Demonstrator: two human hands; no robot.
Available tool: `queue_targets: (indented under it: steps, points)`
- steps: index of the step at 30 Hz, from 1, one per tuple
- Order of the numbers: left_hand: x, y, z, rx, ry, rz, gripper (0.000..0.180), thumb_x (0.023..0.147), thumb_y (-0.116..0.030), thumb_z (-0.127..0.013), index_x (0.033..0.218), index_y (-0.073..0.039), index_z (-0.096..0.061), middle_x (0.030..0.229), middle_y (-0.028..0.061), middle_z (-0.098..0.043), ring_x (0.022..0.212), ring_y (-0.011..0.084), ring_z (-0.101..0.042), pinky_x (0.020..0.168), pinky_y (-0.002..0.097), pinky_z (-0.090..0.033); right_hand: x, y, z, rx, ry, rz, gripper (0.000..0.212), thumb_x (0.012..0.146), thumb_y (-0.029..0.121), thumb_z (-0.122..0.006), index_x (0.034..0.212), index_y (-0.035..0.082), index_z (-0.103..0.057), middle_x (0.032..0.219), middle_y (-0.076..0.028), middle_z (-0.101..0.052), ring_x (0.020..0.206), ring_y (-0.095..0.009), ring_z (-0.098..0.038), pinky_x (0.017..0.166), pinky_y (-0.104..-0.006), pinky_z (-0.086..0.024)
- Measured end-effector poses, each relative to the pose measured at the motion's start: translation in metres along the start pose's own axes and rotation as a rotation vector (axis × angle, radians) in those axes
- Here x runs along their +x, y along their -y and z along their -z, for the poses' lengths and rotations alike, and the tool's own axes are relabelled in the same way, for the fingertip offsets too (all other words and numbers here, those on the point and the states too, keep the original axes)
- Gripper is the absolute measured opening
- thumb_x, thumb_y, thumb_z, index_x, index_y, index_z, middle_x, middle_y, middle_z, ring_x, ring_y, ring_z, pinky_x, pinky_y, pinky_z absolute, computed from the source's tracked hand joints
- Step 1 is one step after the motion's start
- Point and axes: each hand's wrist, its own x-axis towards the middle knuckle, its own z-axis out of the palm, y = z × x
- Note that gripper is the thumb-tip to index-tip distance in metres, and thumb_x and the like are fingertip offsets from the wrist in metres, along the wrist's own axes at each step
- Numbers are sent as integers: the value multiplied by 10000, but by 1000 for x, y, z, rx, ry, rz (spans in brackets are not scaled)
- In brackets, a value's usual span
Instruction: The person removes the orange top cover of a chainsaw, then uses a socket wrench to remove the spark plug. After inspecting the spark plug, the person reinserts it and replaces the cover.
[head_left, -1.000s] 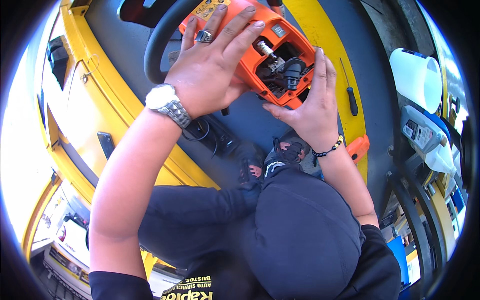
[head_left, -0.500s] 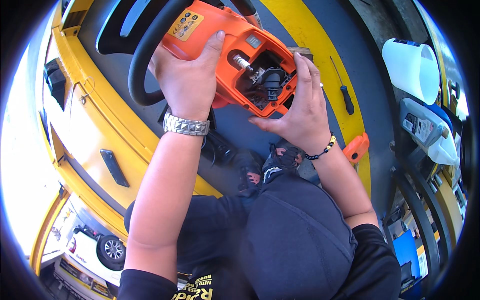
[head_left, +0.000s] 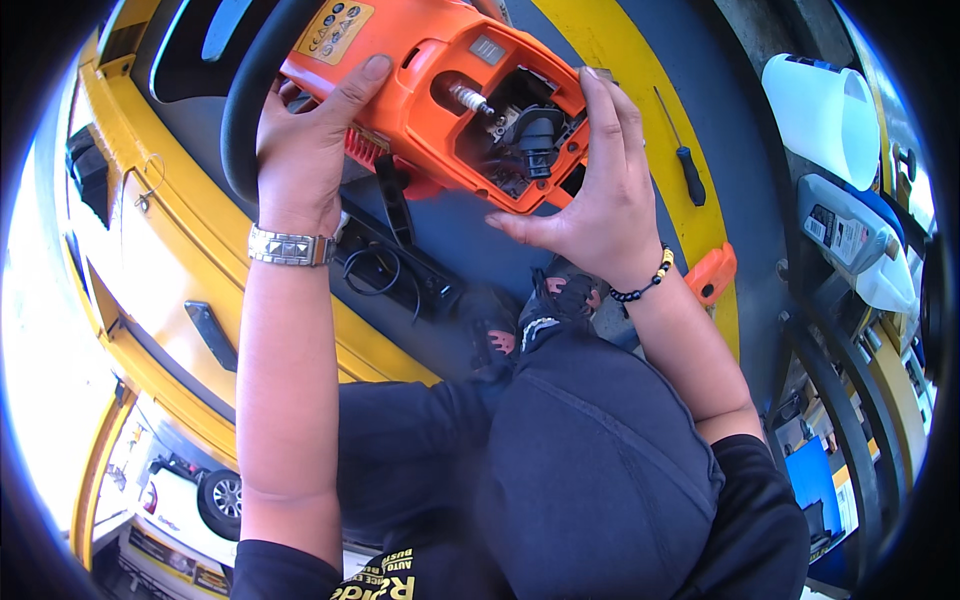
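An orange chainsaw (head_left: 420,85) is held up in both my hands, its top cover off. The open bay shows a white spark plug (head_left: 470,98) and a black rubber elbow (head_left: 535,140). My left hand (head_left: 305,150) grips the saw's side beside the curved black front handle (head_left: 240,125), thumb on the orange housing. My right hand (head_left: 605,190) clasps the opposite end of the body, fingers over the far edge and thumb at the near corner. Beyond the handle is the black hand guard (head_left: 185,55).
A screwdriver (head_left: 690,175) and an orange cover (head_left: 712,270) lie on the yellow floor stripe at right. A translucent pitcher (head_left: 825,120), a grey bottle (head_left: 845,225) and black rails (head_left: 850,400) stand farther right. Yellow metal framework (head_left: 200,250) runs along the left. A cable lies below the saw.
The chainsaw has shifted left and slightly up. My left hand has moved left and lower with its forearm, its thumb farther from the spark plug bay. My right hand still grips the other end.
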Motion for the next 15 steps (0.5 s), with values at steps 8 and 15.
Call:
queue_targets:
  steps: [8, 15]
  points:
    - [-13, -1, -11, 1, -127, -66, 677, 809, -196, -891, 1356, -25, -529, 1249, 146, -647, 1112, 235, -681, 939, 362, -592, -6, -8, -4, -4, -43, 40, 1420, 364, 432, -1007, 1543, -4, -345, 1437, -226, -474, 1290, -390, -531, 1062, -452, -491]
    - [-7, 8, 2, 51, -114, -2, 765, 810, -263, -893, 1429, -49, -496, 1305, 151, -618, 1229, 255, -608, 1006, 387, -538, -9, -8, -6, -36, -71, 67, 1425, 353, 468, -988, 1543, -2, -362, 1428, -211, -496, 1289, -376, -536, 1056, -449, -484]
